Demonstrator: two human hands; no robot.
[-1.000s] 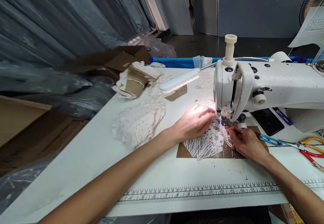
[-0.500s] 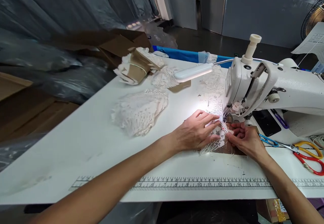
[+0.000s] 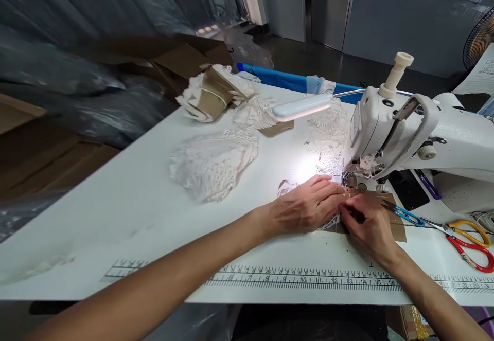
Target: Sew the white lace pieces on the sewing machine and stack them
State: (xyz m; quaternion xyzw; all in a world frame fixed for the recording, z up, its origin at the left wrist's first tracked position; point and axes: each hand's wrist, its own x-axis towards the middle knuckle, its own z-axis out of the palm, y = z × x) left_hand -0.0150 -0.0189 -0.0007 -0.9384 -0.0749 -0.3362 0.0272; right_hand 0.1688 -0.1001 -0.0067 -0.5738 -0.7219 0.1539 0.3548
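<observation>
My left hand lies over a white lace piece just in front of the sewing machine needle, fingers curved down on the lace. My right hand meets it from the right, fingertips pinched on the lace edge over a brown cardboard sheet. Most of the lace is hidden under both hands. The machine's lamp lights the spot.
A pile of lace pieces lies left of the hands, with a banded cardboard bundle behind. Blue snips and yellow and red scissors lie at right. A printed ruler runs along the table's front edge.
Both hands have drawn the lace toward me and closed together over it, covering most of it. The view has swung left and the machine now sits farther right.
</observation>
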